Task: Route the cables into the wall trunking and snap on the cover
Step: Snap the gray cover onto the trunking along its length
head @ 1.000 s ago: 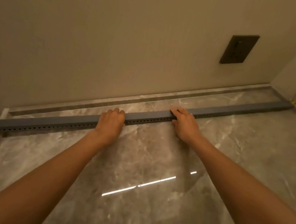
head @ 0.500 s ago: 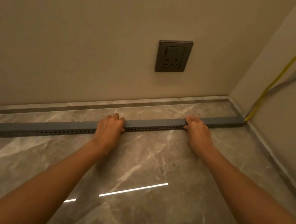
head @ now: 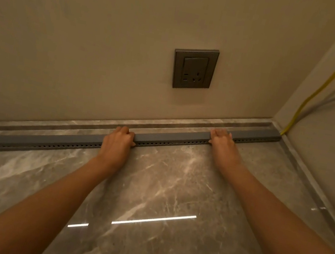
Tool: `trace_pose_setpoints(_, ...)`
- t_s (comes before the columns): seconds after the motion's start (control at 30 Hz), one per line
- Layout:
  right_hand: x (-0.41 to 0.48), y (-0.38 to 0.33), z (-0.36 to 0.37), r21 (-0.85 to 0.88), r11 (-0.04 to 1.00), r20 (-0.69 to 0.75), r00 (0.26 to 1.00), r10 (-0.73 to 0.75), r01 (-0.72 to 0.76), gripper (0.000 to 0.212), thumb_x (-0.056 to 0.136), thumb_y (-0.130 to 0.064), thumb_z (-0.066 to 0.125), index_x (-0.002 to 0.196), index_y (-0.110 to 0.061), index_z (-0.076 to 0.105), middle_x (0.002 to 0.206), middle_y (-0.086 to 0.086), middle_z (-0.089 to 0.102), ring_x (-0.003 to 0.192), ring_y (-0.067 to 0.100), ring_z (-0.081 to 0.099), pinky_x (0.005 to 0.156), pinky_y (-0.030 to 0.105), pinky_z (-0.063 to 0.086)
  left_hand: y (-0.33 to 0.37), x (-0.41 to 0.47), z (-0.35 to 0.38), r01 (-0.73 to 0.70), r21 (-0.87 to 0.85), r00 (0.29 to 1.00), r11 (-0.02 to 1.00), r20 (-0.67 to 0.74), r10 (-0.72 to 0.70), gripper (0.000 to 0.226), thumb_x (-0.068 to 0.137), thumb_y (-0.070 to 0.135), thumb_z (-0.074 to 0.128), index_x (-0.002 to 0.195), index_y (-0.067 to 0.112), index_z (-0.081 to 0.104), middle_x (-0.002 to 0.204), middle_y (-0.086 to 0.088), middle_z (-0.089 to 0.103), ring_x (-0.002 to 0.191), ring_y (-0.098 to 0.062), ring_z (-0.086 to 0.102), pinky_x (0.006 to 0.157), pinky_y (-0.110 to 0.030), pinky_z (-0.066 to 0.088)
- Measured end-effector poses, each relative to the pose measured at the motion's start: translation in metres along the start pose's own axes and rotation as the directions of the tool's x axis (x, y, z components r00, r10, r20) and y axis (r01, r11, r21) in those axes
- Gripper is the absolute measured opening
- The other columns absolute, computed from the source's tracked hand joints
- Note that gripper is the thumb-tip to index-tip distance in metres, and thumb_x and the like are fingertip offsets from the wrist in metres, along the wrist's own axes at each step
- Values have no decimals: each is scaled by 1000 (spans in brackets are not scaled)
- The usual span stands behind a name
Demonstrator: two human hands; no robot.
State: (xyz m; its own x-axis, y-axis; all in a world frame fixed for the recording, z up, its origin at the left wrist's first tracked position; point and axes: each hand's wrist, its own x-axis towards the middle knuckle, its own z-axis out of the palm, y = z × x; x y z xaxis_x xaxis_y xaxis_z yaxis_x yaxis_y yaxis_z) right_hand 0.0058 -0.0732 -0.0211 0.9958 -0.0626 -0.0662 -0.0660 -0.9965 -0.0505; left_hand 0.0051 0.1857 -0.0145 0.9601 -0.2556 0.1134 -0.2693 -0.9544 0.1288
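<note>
Grey trunking (head: pixel 171 137), square in section with one row of small round holes along its near face, lies on the floor (head: pixel 175 183) against the stone skirting (head: pixel 162 125) at the foot of the wall. We rest both hands on its top, well apart. Our left hand (head: pixel 118 141) curls its fingers over the far edge. Our right hand (head: pixel 222 141) lies flatter; we cannot tell whether its fingers hook behind. A yellow cable (head: pixel 294 119) meets the trunking's right end in the corner. The floor is glossy, veined marble.
</note>
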Motion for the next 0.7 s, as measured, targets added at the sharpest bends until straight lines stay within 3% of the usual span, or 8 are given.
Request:
trace_pose_setpoints(0.1, 5, 0, -1, -28, 1000, 17, 1000, 1, -1, 54, 97, -3, 42, 146, -1, 20, 150, 17, 32, 142, 31, 25, 119, 38, 21, 0, 4, 0, -32, 39, 999, 999, 36, 31, 7, 76, -2, 71, 75, -8, 67, 80, -27, 65, 79, -42, 64, 50, -41, 49)
trace_pose_setpoints(0.2, 9, -3, -2, -45, 999, 18, 1000, 14, -13, 54, 99, -2, 39, 148, -1, 16, 152, 17, 30, 145, 31, 20, 120, 38, 17, -5, 8, 2, -34, 48, 998, 998, 55, 31, 17, 62, -6, 80, 63, -5, 64, 68, -23, 63, 61, -38, 63, 35, -30, 42)
trace_pose_setpoints(0.3, 11, -8, -3, -38, 998, -7, 999, 44, -45, 53, 97, 0, 40, 146, 0, 20, 150, 18, 31, 141, 31, 26, 117, 38, 24, -8, 13, 5, -38, 43, 999, 998, 21, 37, 18, 67, -8, 75, 63, -6, 58, 72, -24, 60, 61, -38, 61, 42, -25, 28)
trace_pose_setpoints(0.37, 13, -11, -6, -41, 998, -20, 998, 55, -56, 49, 96, 3, 41, 143, 2, 26, 148, 19, 31, 137, 32, 31, 112, 38, 30, -6, 14, 2, -38, 80, 999, 996, 39, 35, 17, 66, -11, 75, 64, -8, 59, 72, -24, 60, 63, -40, 61, 44, -25, 27)
trace_pose_setpoints(0.47, 18, -16, -9, -39, 997, 9, 997, 73, -73, 41, 93, 8, 41, 134, 5, 37, 141, 21, 38, 131, 33, 36, 107, 36, 34, -1, 18, -1, -50, 137, 995, 989, 97, 37, 9, 71, -10, 72, 76, -11, 65, 85, -25, 64, 80, -40, 64, 47, -31, 39)
trace_pose_setpoints(0.57, 25, -18, -10, -55, 996, 33, 997, 72, -70, 39, 90, 12, 42, 128, 6, 43, 135, 22, 43, 128, 33, 39, 106, 36, 36, 2, 23, -10, -34, 213, 995, 976, 103, 12, 28, 40, -10, 87, 57, -5, 66, 64, -19, 65, 58, -36, 65, 35, -29, 46)
trace_pose_setpoints(0.7, 30, -19, -11, -94, 995, 43, 998, 47, -43, 41, 91, 9, 43, 132, 7, 40, 137, 22, 41, 130, 34, 38, 108, 36, 36, 5, 31, -11, -65, 221, 990, 973, 134, 35, 16, 66, -12, 71, 82, -10, 68, 90, -25, 67, 84, -40, 65, 56, -38, 55)
